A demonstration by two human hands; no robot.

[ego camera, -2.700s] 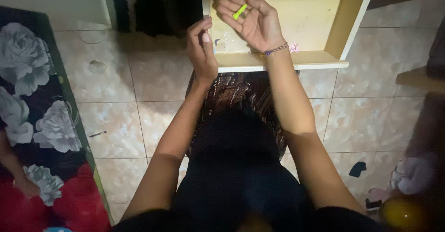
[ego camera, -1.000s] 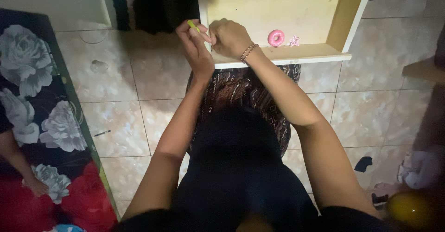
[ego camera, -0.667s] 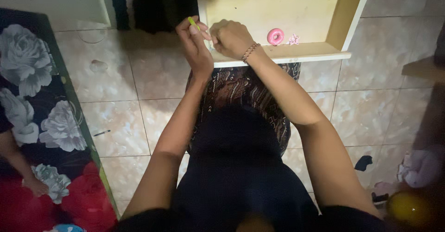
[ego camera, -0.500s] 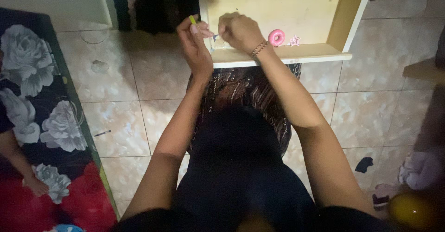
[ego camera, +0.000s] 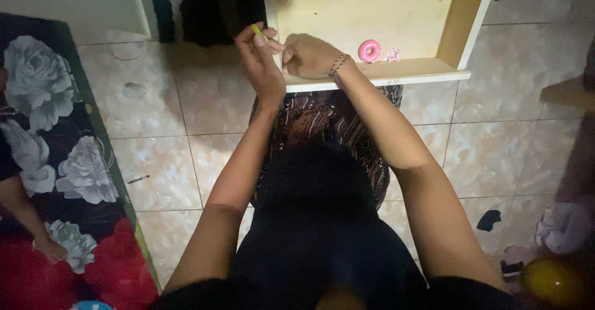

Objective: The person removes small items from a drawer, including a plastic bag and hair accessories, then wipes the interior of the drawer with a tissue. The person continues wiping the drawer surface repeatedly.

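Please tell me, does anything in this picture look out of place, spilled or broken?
Nothing looks broken or spilled. Some small things lie loose on the tiled floor: a thin dark stick beside the flowered mattress and a dark scrap on the right. In the wooden drawer, a pink ring lies loose.

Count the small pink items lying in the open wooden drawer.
2: a pink ring near the drawer's front edge and a pink star just right of it. The right hand may hide others.
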